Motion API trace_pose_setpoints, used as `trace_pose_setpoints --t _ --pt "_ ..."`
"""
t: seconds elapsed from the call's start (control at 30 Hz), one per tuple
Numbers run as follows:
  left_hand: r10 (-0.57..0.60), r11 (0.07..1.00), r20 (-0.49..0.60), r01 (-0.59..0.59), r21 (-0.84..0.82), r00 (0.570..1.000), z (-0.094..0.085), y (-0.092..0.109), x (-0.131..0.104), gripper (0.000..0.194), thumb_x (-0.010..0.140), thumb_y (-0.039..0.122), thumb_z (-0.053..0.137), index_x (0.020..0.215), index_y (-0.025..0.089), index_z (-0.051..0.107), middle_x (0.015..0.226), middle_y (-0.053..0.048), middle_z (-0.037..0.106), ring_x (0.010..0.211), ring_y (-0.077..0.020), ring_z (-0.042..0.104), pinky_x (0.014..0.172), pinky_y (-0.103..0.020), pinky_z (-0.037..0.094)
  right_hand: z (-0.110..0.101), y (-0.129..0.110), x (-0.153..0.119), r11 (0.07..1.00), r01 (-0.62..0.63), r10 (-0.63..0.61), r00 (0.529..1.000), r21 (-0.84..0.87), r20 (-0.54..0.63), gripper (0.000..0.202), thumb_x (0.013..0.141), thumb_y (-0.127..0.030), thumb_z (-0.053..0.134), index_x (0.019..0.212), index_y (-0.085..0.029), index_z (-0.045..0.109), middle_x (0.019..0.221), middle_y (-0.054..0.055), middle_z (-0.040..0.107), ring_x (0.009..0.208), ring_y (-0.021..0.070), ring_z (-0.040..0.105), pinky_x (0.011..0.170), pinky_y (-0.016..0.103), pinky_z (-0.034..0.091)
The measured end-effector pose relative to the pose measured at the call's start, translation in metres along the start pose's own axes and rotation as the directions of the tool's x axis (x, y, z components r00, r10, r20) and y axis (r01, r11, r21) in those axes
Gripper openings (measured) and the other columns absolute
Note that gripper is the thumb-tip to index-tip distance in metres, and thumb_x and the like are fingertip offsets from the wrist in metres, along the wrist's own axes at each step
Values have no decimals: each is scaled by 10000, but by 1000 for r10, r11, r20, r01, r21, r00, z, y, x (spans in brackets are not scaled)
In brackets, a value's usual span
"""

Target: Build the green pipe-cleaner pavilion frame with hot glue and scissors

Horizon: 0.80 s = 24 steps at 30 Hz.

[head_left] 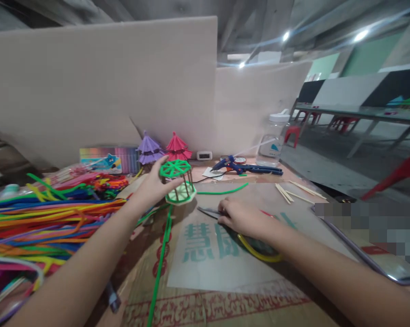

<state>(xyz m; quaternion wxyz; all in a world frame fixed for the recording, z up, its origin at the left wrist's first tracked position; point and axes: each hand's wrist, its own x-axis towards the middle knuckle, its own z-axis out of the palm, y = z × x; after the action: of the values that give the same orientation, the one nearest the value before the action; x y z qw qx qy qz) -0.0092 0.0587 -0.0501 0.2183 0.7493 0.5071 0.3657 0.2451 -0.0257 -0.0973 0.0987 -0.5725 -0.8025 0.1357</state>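
Two tall pale boards (106, 81) stand behind a desk (187, 313), closing off much of the background. A heap of fuzzy craft stems (65, 218) in blue, orange, yellow, green and other colours covers the left of the desk. Across the middle and right lies a translucent sheet (198, 277) with large blue-green characters.

Two bare forearms reach in from the bottom corners. The left hand (155, 179) is left of centre; the right hand (242, 218) is lower and to the right, over the sheet.

At the back right stands a clear jar (269, 145) with a white lid. At the back left is a rainbow-coloured marker set (109, 160), and beside it two tiered cones, one purple (149, 147) and one pink (177, 145).

Thumb and fingers of the left hand close around a small green frame (176, 168), held upright: a spoked top, thin brown posts and a pale, green-edged base. Whether its base touches the desk is unclear. Beyond it lies a blue glue gun (230, 163).

The right hand's fingers are curled closed around scissors (208, 212), dark blades pointing left towards the frame. Smaller still are a white digital clock (204, 156) near the boards and thin wooden sticks (284, 193) at right.
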Motion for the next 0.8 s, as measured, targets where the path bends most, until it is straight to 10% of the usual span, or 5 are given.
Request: trace_pose_setpoints --t 0.3,0.53,0.8 --pt "81 992 51 -76 -100 995 -5 14 -10 884 767 523 730 1496 238 319 1443 -145 521 1292 -332 542 1103 -493 398 2 17 4 998 -58 57 997 8 43 206 881 -286 615 1039 -154 613 1050 122 689 902 225 632 720 282 418" --pt "163 911 293 -29 -412 942 29 0 -15 883 745 391 780 1476 217 317 1473 -149 490 1295 -288 547 1080 -426 444 -17 60 19 928 -283 290 957 -240 -9 233 871 -283 606 1062 -156 649 1018 137 702 884 258 657 657 296 409" --pt "283 869 500 3 -495 818 41 -9 -17 813 718 373 814 1431 242 447 1464 -117 510 1357 -305 484 1133 -450 388 14 65 70 985 22 -62 970 -170 -234 326 842 -296 675 1145 -177 680 1174 163 640 1086 293 580 917 354 404"
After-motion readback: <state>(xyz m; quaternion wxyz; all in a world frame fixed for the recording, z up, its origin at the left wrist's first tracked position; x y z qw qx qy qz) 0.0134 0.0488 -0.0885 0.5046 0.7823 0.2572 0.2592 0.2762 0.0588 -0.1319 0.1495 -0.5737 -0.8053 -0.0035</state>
